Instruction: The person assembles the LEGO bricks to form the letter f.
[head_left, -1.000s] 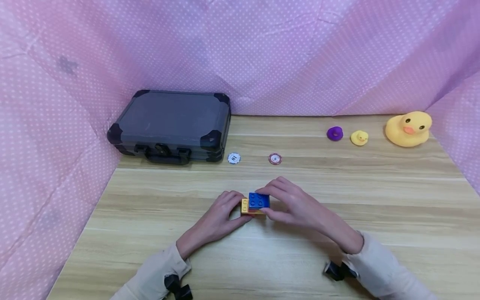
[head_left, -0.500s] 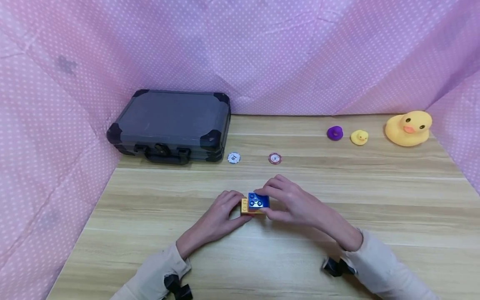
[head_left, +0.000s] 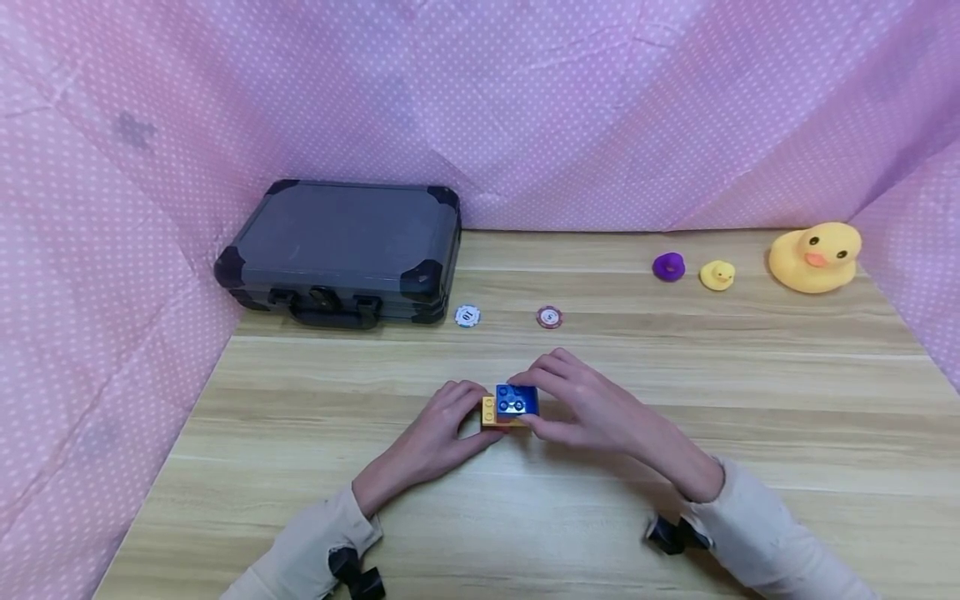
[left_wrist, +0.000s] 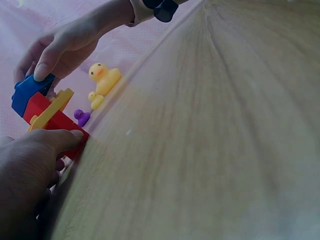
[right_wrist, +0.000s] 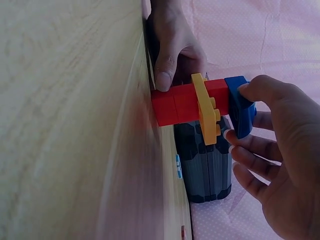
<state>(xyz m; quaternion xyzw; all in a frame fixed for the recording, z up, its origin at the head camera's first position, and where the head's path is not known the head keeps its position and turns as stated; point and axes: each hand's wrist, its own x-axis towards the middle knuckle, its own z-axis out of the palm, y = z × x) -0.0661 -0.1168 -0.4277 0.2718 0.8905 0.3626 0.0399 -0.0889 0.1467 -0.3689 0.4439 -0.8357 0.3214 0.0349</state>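
Note:
A small stack of toy building bricks stands on the wooden table in front of me. At its base are red bricks (right_wrist: 172,106), then a thin yellow plate (right_wrist: 205,107), one more red brick (right_wrist: 218,95) and a blue brick (head_left: 513,402) on top, reaching out past the red one. My left hand (head_left: 441,432) holds the base, its thumb against the red side. From the right, my right hand (head_left: 585,410) pinches the blue brick between thumb and fingers. Some of its fingertips are hidden behind the blue brick in the left wrist view.
A dark grey case (head_left: 341,242) lies at the back left. Near it are a white chip (head_left: 467,316) and a red chip (head_left: 549,317). Purple (head_left: 669,267), small yellow (head_left: 717,275) and large yellow (head_left: 813,258) ducks line the back right, before a pink dotted curtain (head_left: 555,117).
The blue brick's top catches more light, as its tilt has altered slightly in my right hand, which has edged a little away from me. My left hand stays put.

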